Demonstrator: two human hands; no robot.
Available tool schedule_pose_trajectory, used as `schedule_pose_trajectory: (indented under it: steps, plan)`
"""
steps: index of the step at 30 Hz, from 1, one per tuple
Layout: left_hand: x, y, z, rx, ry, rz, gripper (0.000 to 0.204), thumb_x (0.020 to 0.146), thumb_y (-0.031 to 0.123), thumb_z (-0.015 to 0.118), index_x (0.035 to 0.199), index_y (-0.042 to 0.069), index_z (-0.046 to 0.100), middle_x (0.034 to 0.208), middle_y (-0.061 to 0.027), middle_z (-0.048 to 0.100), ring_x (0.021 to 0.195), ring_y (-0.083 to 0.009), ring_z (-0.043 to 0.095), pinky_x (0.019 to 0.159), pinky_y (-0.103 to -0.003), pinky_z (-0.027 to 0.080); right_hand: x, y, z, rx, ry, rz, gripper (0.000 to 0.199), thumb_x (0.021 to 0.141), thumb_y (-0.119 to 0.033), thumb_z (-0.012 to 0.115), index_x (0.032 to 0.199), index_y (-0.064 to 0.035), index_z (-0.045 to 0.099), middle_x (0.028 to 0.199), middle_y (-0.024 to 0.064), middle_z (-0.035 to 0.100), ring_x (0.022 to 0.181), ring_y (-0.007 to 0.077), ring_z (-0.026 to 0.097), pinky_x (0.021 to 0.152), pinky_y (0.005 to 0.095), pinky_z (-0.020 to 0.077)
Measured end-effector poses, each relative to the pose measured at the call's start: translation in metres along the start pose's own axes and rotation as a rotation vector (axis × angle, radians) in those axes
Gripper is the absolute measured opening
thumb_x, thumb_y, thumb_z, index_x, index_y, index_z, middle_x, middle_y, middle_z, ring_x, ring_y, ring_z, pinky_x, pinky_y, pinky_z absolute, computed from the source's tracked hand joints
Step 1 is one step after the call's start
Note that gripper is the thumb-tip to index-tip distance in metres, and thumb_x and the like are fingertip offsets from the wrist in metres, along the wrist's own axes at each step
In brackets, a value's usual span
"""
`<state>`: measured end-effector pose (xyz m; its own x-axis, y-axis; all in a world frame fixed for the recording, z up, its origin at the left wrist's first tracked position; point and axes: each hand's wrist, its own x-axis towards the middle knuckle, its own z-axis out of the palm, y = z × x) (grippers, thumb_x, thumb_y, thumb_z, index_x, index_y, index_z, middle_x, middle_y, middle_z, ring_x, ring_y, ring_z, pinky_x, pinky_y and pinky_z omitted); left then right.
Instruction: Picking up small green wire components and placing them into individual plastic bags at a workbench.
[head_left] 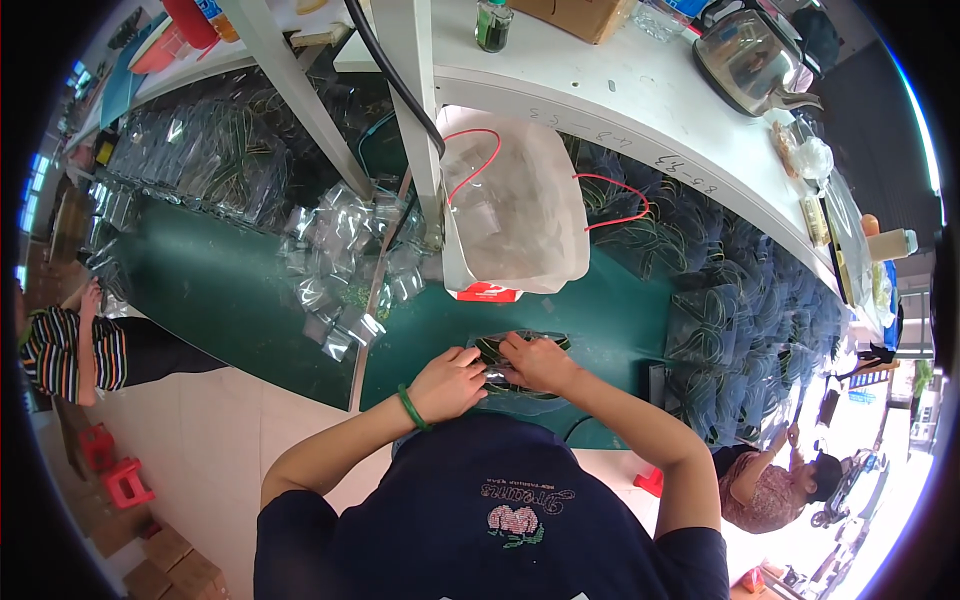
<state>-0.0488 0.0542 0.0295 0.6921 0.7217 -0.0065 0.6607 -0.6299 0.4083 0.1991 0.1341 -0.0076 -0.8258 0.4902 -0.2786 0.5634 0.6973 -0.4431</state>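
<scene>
Close in front of my body, a clear plastic bag lies on the green tabletop. Inside or under the film shows something dark with thin yellow-green lines; its kind is not clear. My left hand, with a green bangle at the wrist, pinches the bag's left side. From the right, my right hand bends its fingers onto the bag's upper middle. The fingertips of both hands nearly meet, and parts of the bag are covered by them.
A white paper bag with red cord handles stands beyond my hands. Small clear packets are scattered at the left. Packed bags are heaped at the right. A white shelf with a kettle overhangs the far side. Other people sit at both sides.
</scene>
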Motion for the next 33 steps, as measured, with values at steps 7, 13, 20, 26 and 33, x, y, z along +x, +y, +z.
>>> schedule_pose_trajectory:
  steps: [7,13,20,26,33]
  plan:
    - [0.000,-0.006,-0.004,-0.047,0.077,0.042,0.026,0.094,0.034,0.074,0.095,0.009,0.078,0.102,-0.0007,0.075,0.114,-0.0225,0.059,0.105,-0.041,0.046,0.002,-0.009,0.004,-0.048,0.065,0.005,0.037,0.090,-0.023,0.075,0.118,-0.0024,0.061,0.127,0.0226,0.065,0.078,0.0403,0.077,0.070,0.0495,0.0647]
    - [0.003,-0.007,-0.009,-0.044,0.053,0.045,0.026,0.092,0.030,0.076,0.109,0.011,0.082,0.105,0.0005,0.073,0.112,-0.0219,0.059,0.105,-0.041,0.046,0.004,-0.013,0.011,-0.142,0.055,0.057,0.030,0.091,-0.017,0.069,0.114,0.0003,0.061,0.134,0.0299,0.065,0.077,0.0378,0.079,0.068,0.0455,0.0655]
    - [0.012,0.008,-0.006,0.097,-0.007,-0.045,0.031,0.094,0.035,0.074,0.114,0.011,0.080,0.102,-0.0022,0.068,0.110,-0.0225,0.059,0.107,-0.043,0.043,-0.001,-0.010,0.011,-0.153,0.097,0.038,0.037,0.091,-0.026,0.076,0.114,-0.0023,0.060,0.114,0.0159,0.065,0.075,0.0345,0.076,0.066,0.0472,0.0648]
    - [0.018,0.011,0.004,0.142,-0.068,-0.110,0.035,0.096,0.040,0.072,0.099,0.007,0.080,0.102,-0.0046,0.068,0.114,-0.0224,0.057,0.108,-0.046,0.040,-0.002,-0.012,-0.001,-0.097,0.053,0.027,0.043,0.091,-0.032,0.079,0.117,-0.0030,0.060,0.121,0.0174,0.065,0.079,0.0350,0.077,0.068,0.0457,0.0656]
    - [0.017,-0.004,-0.002,0.091,-0.087,-0.043,0.035,0.095,0.041,0.073,0.092,0.008,0.081,0.102,-0.0044,0.067,0.112,-0.0226,0.056,0.100,-0.042,0.043,0.006,-0.015,0.006,-0.135,0.047,0.057,0.030,0.095,-0.017,0.068,0.117,0.0001,0.060,0.129,0.0266,0.066,0.078,0.0380,0.079,0.069,0.0459,0.0663]
